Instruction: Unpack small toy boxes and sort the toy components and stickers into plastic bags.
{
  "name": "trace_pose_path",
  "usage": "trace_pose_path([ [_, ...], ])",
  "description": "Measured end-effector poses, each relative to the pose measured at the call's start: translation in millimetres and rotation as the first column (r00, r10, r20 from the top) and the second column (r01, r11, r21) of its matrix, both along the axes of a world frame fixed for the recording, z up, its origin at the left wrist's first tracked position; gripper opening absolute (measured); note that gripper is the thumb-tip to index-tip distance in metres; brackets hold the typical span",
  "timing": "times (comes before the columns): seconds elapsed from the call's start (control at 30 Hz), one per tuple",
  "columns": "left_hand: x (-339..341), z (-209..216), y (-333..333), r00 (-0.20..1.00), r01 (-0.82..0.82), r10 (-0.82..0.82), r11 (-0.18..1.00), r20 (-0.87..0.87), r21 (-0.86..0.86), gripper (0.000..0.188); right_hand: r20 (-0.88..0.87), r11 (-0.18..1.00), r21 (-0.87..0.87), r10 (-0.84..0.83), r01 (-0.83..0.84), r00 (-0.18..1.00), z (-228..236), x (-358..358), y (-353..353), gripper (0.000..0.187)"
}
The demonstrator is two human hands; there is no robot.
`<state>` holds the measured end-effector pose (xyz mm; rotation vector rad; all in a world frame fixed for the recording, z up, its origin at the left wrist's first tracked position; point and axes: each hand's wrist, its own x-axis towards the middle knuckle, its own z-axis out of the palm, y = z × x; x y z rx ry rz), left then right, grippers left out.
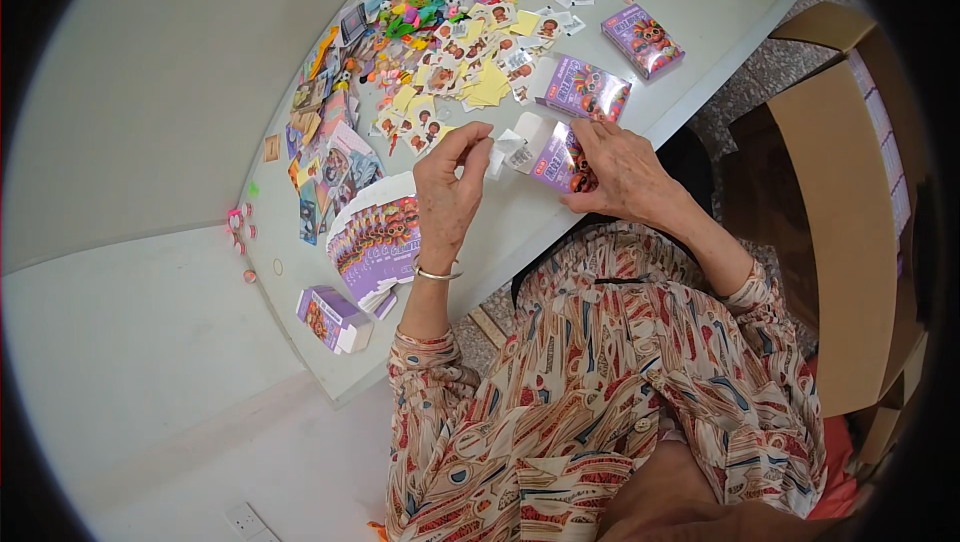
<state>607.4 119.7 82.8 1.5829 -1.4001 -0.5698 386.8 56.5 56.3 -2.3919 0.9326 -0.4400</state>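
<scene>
Our right hand curls its fingers over the purple box, apparently steadying its open end near our left hand's fingertips, which pinch a pale sachet.

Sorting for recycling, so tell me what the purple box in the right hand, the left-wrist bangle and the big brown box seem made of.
Purple box: likely thin card, printed and slightly glossy, with a white flap. Bangle: probably polished metal, given its silvery shine. Big brown box: apparently cardboard, matt, with stiff flaps.
</scene>
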Motion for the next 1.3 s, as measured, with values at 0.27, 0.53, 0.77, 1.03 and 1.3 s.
trace_pose_path([
  [0.27, 3, -4, -4, 0.988, -0.073, 0.082, 0.995, -0.131, 0.072, 0.017, 0.127, 0.934, -0.337, -0.077, 0.116, 0.989, 8, 15, 1, 0.067],
  [0.53, -7, -3, -3, 0.962, -0.041, 0.037, 0.999, -0.270, -0.009, 0.019, 0.433, 0.914, 0.401, -0.140, -0.052, 0.890, 1, 39, -11, 0.023],
  [0.77, 27, -8, 6, 0.947, -0.165, 0.177, 0.984, 0.268, -0.067, 0.016, 0.443, 0.814, 0.568, -0.179, -0.121, 0.878, 10, 34, -19, 0.027],
  [1.03, -4, -6, -5, 0.952, 0.017, 0.027, 0.990, -0.305, 0.142, 0.020, 0.461, 0.890, 0.435, -0.088, -0.138, 0.883, 7, 35, -16, 0.024],
  [1.3, 32, -29, 3, 0.712, -0.099, 0.157, 0.987, 0.684, -0.124, 0.015, 0.374, 0.759, 0.639, -0.167, -0.123, 0.912, 3, 30, -22, 0.028],
])
